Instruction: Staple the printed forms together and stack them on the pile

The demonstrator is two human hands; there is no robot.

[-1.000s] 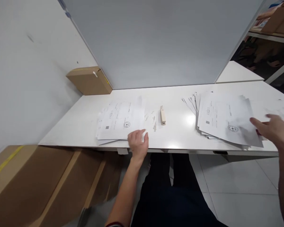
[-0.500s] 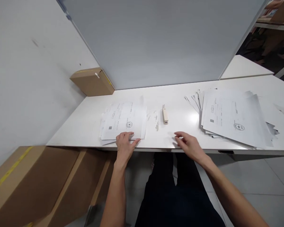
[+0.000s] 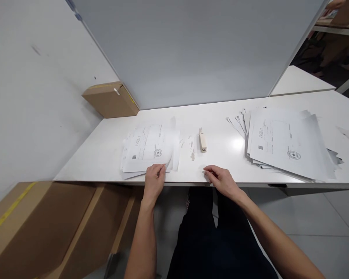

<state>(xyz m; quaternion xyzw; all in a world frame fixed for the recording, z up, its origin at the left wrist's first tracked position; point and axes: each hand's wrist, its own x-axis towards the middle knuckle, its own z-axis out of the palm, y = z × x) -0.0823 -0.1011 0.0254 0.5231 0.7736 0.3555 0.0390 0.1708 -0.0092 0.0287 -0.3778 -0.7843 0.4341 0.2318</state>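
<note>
My left hand (image 3: 154, 181) pinches the lower right corner of the top sheet of paper (image 3: 147, 143). That corner curls up off the stack beneath it, and print and a round star stamp show on the sheet. To the right, my right hand (image 3: 219, 180) hovers by the table's front edge with its thumb and fingertips close together; whether anything small is between them I cannot make out. Beyond it a small cream stapler (image 3: 203, 142) lies on the white table, touched by neither hand.
A larger, uneven pile of printed sheets (image 3: 285, 143) lies on the right of the white table (image 3: 218, 116). A cardboard box (image 3: 112, 100) leans in the back left corner by a grey partition (image 3: 197, 50). More large boxes (image 3: 46, 228) stand below at left.
My left hand has closed on the top sheet's corner and curled it up. My right hand has moved left, toward the stack, and its fingers have drawn closer together.
</note>
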